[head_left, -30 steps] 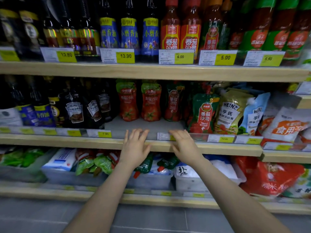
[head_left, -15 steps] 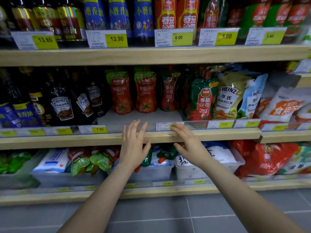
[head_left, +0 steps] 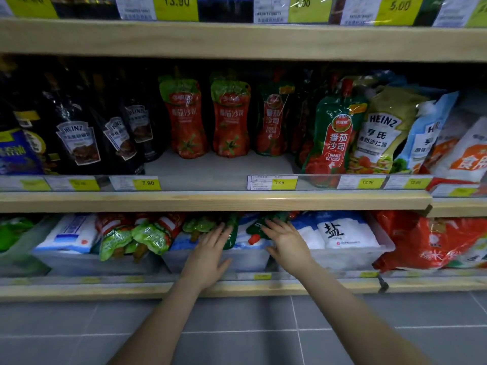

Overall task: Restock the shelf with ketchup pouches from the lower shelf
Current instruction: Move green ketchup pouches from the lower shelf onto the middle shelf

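On the middle shelf (head_left: 210, 200) two red ketchup pouches (head_left: 185, 118) stand upright at the back, with a bare stretch of shelf in front of them. Several more ketchup pouches (head_left: 147, 234) with green tops lie in clear bins (head_left: 245, 259) on the lower shelf. My left hand (head_left: 208, 255) is spread flat over a green pouch at the bin's front. My right hand (head_left: 286, 241) reaches in beside it, fingertips touching a green pouch with a red cap (head_left: 254, 233). Neither hand has closed on anything.
Dark Heinz sauce bottles (head_left: 79, 138) fill the middle shelf's left. A green tomato ketchup pouch (head_left: 333, 138) and Heinz salad dressing pouches (head_left: 382, 133) stand on the right. White salt bags (head_left: 340, 233) lie in the right bin. Grey floor tiles lie below.
Both hands have dropped from the middle shelf's edge down to the bins on the lower shelf. The view has moved closer and lower.
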{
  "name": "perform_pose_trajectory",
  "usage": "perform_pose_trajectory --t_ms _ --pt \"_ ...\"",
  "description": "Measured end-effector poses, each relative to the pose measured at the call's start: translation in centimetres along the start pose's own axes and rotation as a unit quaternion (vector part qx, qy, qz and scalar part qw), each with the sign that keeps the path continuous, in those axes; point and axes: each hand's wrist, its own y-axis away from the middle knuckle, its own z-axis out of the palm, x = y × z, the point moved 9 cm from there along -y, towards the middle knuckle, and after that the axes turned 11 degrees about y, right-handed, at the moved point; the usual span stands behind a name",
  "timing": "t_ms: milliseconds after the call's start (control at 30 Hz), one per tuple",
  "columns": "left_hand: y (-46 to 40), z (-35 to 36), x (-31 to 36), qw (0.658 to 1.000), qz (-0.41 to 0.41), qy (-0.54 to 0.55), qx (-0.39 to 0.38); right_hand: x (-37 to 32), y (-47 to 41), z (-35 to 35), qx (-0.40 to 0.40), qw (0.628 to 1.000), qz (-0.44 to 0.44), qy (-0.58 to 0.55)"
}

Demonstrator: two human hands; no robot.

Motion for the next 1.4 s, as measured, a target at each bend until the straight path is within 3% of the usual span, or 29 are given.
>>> perform_pose_trajectory --t_ms 233,433,533,600,700,833,900,1000,1100,1167,1233,1300,1400 --pt "-0.2 -0.1 0.0 1.0 -0.006 -0.006 -0.019 1.0 1.7 -0.7 0.046 0.998 0.01 -0.05" --pt "-0.6 -1.0 0.9 0.997 -0.025 -0.026 -0.063 1.9 4.4 -10.6 0.166 0.981 -0.039 -0.092" --pt "-1.3 -3.1 3.8 0.997 -0.01 0.078 -0.015 1.9 4.1 -13.7 0.136 0.98 -0.048 -0.137" --pt "-1.9 -4.5 6.3 0.984 0.008 0.178 0.021 3.1 3.9 -14.7 0.135 0.973 -0.01 -0.188" --pt "-2.6 -5.0 9.2 0.959 0.017 0.281 0.012 5.0 3.6 -15.2 0.117 0.955 0.058 -0.268" --pt "-2.6 -3.1 10.9 0.921 -0.015 0.383 -0.067 5.1 3.3 -15.1 0.074 0.884 0.094 -0.453" --pt "-2.5 -2.7 10.9 0.913 -0.033 0.401 -0.064 4.8 3.2 -15.1 0.063 0.859 0.105 -0.497" --pt "-2.4 -2.6 10.6 0.907 -0.06 0.413 -0.054 5.4 3.1 -15.5 0.095 0.882 0.151 -0.437" --pt "-2.0 -2.4 10.3 0.916 -0.081 0.391 -0.048 5.5 3.2 -16.5 0.131 0.949 0.165 -0.234" --pt "-1.7 -2.3 10.4 0.914 -0.083 0.394 -0.054 5.6 3.3 -16.8 0.145 0.953 0.173 -0.201" --pt "-1.7 -2.4 10.5 0.91 -0.082 0.403 -0.054 6.3 3.6 -16.8 0.15 0.933 0.195 -0.262" --pt "-1.7 -3.0 10.6 0.913 -0.078 0.399 -0.036 6.3 3.8 -15.9 0.135 0.884 0.187 -0.406" --pt "-2.1 -4.2 11.3 0.919 -0.058 0.39 0.006 3.7 4.5 -12.7 0.02 0.812 0.155 -0.562"
